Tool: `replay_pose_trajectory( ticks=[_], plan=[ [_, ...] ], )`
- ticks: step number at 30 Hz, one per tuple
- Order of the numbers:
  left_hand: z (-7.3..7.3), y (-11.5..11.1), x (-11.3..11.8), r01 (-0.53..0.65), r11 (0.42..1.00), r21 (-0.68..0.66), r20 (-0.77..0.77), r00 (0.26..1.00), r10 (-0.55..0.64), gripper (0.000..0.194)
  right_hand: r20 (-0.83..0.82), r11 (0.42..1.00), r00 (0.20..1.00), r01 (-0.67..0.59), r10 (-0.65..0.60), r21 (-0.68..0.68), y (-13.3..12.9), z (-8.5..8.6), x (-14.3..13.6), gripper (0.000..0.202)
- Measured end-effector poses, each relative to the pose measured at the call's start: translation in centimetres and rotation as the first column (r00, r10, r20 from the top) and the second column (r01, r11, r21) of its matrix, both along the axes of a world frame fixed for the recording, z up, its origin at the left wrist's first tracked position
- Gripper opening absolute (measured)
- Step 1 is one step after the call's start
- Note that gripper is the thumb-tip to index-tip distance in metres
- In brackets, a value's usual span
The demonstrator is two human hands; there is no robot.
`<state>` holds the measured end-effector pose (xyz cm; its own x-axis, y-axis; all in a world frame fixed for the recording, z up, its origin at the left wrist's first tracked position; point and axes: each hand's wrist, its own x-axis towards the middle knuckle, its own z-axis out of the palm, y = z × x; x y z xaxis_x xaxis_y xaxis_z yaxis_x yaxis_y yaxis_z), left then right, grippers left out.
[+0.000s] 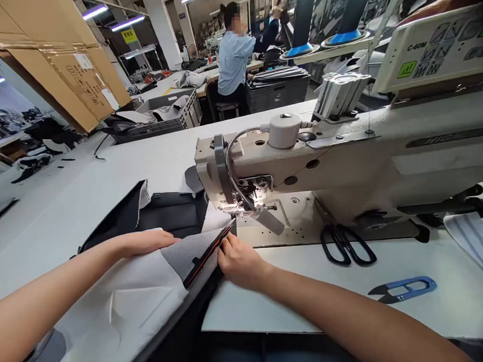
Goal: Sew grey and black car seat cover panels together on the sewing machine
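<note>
Between the right arm (329, 306) and the sewing machine (338, 170), bare white tabletop (298, 260) leaves a low lane — narrowed rightward by black scissors (340, 233) and blue snips (407, 281). Under the machine's arm there is a gap, its needle end obstructed by a hanging lamp (269, 220).

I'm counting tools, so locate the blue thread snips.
In the head view, the blue thread snips lie lower right on the tabletop, below and right of the black-handled scissors.
</note>
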<state>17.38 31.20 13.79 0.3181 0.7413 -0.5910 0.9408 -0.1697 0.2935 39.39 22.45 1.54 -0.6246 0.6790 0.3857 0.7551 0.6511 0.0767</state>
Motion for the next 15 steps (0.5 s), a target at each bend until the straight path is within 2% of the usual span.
replay_pose_trajectory(
  ticks=[2, 3, 4, 6, 8, 10, 12, 14, 15],
  plan=[
    [1.5, -1.6, 0.1, 0.069, 0.984, 0.163, 0.027, 0.997, -0.075, 0.038, -0.13, 0.997, 0.989, -0.073, 0.067, -0.037, 0.5, -0.3, 0.7, 0.022],
    [2.3, -2.0, -0.1, 0.133, 0.947, 0.294, -0.006, 0.991, -0.137, 0.037, -0.183, 0.992, 0.979, -0.101, 0.086, -0.074, 0.6, -0.4, 0.8, 0.02],
    [3.0, -2.1, -0.3, 0.212, 0.886, 0.413, -0.084, 0.977, -0.195, 0.036, -0.228, 0.986, 0.969, -0.126, 0.098, -0.112, 0.5, -0.5, 0.7, 0.018],
    [4.2, -1.6, -0.8, 0.396, 0.759, 0.517, -0.326, 0.911, -0.253, 0.033, -0.31, 0.969, 0.942, -0.185, 0.127, -0.165, 0.3, -0.5, 0.2, 0.022],
    [4.8, -0.5, -0.9, 0.51, 0.686, 0.52, -0.542, 0.817, -0.197, 0.029, -0.389, 0.944, 0.904, -0.266, 0.174, -0.195, -0.3, -0.4, -0.6, 0.033],
    [4.9, -0.1, 0.0, 0.525, 0.636, 0.566, -0.607, 0.787, -0.111, 0.029, -0.417, 0.911, 0.881, -0.341, 0.224, -0.232, -0.9, -0.3, -1.0, 0.039],
    [4.4, -1.0, 1.6, 0.477, 0.621, 0.622, -0.528, 0.841, -0.118, 0.031, -0.352, 0.902, 0.901, -0.353, 0.255, -0.25, -1.5, -0.3, -1.0, 0.04],
    [3.1, -3.3, 3.2, 0.459, 0.683, 0.568, -0.418, 0.876, -0.241, 0.049, -0.264, 0.93, 0.932, -0.307, 0.249, -0.203, -2.1, -0.5, -0.7, 0.041],
    [2.3, -4.7, 3.8, 0.494, 0.716, 0.494, -0.396, 0.861, -0.32, 0.062, -0.23, 0.95, 0.947, -0.266, 0.226, -0.163, -2.5, -0.6, -0.6, 0.044]
  ],
)
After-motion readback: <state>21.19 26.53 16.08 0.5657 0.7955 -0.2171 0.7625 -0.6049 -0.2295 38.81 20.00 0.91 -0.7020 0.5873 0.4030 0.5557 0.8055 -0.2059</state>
